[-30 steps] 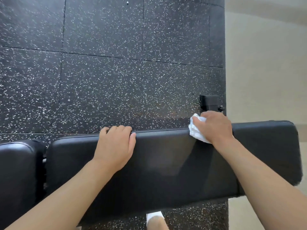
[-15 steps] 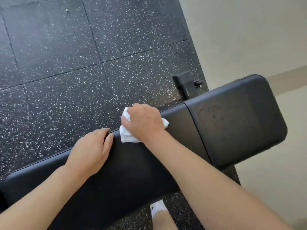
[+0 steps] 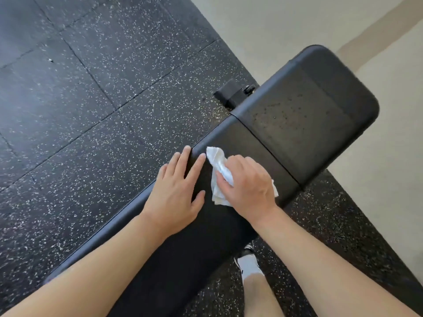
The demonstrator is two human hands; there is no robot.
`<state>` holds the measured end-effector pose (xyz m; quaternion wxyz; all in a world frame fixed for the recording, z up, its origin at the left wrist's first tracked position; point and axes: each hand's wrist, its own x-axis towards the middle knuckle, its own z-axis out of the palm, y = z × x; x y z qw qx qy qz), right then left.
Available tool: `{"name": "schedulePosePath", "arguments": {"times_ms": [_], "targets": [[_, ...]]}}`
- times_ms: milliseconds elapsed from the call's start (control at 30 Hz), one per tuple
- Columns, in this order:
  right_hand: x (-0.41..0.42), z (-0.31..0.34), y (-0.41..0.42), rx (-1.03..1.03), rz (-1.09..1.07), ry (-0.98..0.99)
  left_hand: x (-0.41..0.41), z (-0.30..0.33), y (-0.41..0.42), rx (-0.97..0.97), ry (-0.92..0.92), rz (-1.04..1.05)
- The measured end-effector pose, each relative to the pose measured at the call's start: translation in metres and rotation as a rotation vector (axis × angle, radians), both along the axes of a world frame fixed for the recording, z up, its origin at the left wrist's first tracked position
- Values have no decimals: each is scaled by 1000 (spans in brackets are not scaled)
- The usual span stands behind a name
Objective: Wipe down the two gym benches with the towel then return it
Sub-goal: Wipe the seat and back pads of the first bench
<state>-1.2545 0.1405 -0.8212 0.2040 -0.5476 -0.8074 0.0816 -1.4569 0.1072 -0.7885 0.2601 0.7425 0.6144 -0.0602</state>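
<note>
A black padded bench [image 3: 229,225] runs slantwise from the lower left to the upper right, in two pads split by a narrow seam. The farther pad [image 3: 309,106] has rounded corners and a dull, speckled top. On the nearer pad lie a crumpled white towel [image 3: 217,161], a left hand [image 3: 176,191] resting flat with straight fingers at the pad's far edge, and a right hand [image 3: 249,186] pressing on the towel with curled fingers. The bench stands on a black speckled floor [image 3: 91,110] of square tiles, which meets a pale floor [image 3: 377,202] at the right. A black bracket [image 3: 231,93] of the frame shows beside the far pad.
</note>
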Motion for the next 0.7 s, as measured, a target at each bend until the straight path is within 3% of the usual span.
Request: {"name": "schedulePosePath", "arguments": {"times_ms": [267, 367, 467, 700], "targets": [[-7, -1, -136, -26, -107, 62, -26, 12, -59, 28, 64, -459], [3, -2, -140, 2, -133, 10, -23, 11, -56, 43, 86, -541], [32, 1, -117, -45, -366, 50, 1, 6, -46, 104, 78, -714], [55, -13, -71, -53, -856, 375, 67, -29, -32, 296, -34, -579]]}}
